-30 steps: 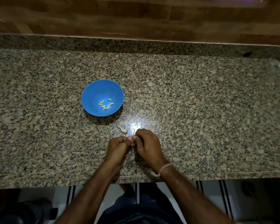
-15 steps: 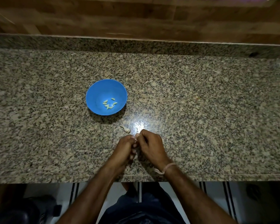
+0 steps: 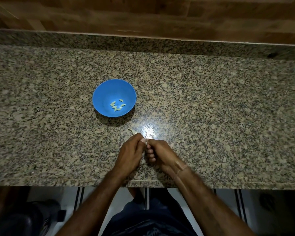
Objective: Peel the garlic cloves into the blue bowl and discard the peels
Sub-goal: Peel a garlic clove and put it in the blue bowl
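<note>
**Q:** Which step is being shown here?

**A:** The peeling of one clove, as I judge it. The left hand [image 3: 131, 155] and the right hand [image 3: 161, 155] are meeting just above the near part of the granite counter [image 3: 220, 116]. Both sets of fingers are curling inward, and the fingertips are pinching a small pale bit between them, taken to be a garlic clove [image 3: 146, 140]. It is too small to tell how much skin is clinging to it.

**Q:** Where are the finished ones lying?

**A:** A few peeled cloves [image 3: 117, 106] are resting at the bottom of the blue bowl [image 3: 107, 92], which is standing on the counter, beyond the hands and slightly to the left. A pale piece [image 3: 132, 131] is lying just past the left knuckles, between the hands and the bowl. Whether it is an unpeeled clove or a cast-off peel cannot be told.

**Q:** What is the next move calling for?

**A:** Probably working the skin free with the nails, then reaching forward to drop the bare clove into the bowl while keeping the peel apart for discarding.
</note>
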Motion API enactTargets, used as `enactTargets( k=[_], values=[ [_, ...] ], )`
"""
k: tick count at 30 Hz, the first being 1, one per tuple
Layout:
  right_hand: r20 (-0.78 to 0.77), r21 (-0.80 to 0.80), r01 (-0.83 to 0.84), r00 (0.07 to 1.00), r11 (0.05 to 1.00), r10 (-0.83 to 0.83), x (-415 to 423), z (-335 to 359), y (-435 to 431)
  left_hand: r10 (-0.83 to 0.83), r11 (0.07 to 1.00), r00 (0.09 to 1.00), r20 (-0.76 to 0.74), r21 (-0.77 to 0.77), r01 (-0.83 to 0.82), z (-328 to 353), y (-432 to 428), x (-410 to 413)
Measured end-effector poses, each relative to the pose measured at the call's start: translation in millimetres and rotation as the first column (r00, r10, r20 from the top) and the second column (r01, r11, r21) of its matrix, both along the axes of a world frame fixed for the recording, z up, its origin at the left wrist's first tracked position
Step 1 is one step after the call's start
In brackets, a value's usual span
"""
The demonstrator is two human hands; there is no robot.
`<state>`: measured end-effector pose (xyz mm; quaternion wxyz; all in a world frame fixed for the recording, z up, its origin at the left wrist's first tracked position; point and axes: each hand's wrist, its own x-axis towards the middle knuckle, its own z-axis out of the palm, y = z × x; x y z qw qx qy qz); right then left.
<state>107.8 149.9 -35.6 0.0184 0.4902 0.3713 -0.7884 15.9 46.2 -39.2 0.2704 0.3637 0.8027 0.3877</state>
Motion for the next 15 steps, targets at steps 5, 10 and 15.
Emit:
enactTargets(
  k=[5, 10, 15],
  values=[
    [-0.013, 0.452, -0.17, 0.98, 0.876, 0.196, 10.3, 4.4, -3.6, 0.055, 0.998, 0.996, 0.07, -0.033, -0.053, 1.7, -0.5, 1.3],
    [0.104, 0.9, -0.217, 0.949, 0.378, 0.299, 10.6, -5.6, -3.2, 0.252, 0.968, 0.705, 0.663, -0.176, -0.18, 16.0, 8.4, -1.2],
    [-0.06, 0.167, -0.062, 0.996, 0.984, 0.073, 0.5, 2.0, 0.5, 0.047, 0.997, 0.986, -0.162, -0.045, -0.055, 4.9, 1.9, 6.0]
  ],
)
